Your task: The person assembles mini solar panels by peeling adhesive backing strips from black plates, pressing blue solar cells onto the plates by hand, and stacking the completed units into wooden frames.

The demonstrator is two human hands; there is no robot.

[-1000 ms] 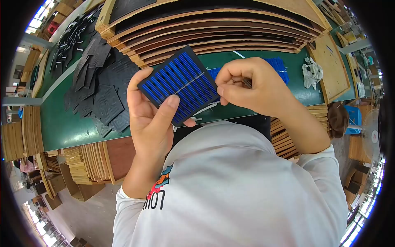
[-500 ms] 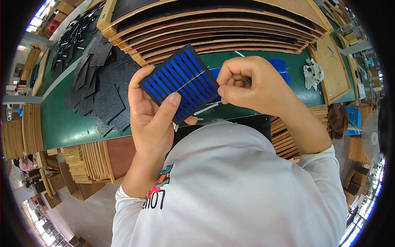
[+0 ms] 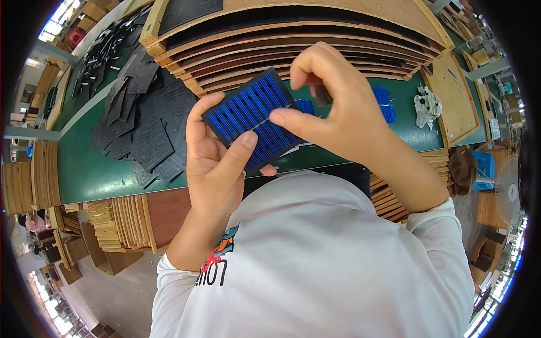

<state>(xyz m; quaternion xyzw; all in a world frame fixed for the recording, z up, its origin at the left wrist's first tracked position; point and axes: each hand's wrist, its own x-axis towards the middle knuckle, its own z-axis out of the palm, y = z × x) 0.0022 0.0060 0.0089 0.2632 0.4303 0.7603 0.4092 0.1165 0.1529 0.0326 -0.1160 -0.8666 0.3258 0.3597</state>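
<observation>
L hand [image 3: 217,158]: grips blue-and-black panel [image 3: 242,110], thumb pressed on face by lower L end of pale wire [image 3: 260,123], other fingers behind. Panel tilted, raised over green table [image 3: 84,174].

R hand [image 3: 344,112]: thumb tip at panel face, close to wire; contact prob. but can't confirm. Index curled, apart from thumb. Dark bit [image 3: 322,94] within curled fingers; can't tell what, or if gripped.

Handling (my est.): light, thin, stiff; face prob. smooth, a bit slippery, maybe brittle. Best hold: black border, opp. edges, w/ fingers flat behind; go easy on wire.

Nearby: blue strips [image 3: 384,104] R of R fingers, white rag [image 3: 428,107] further R; black sheets [image 3: 149,138] L of L fingers; wooden trays [image 3: 332,11] stacked beyond both.
</observation>
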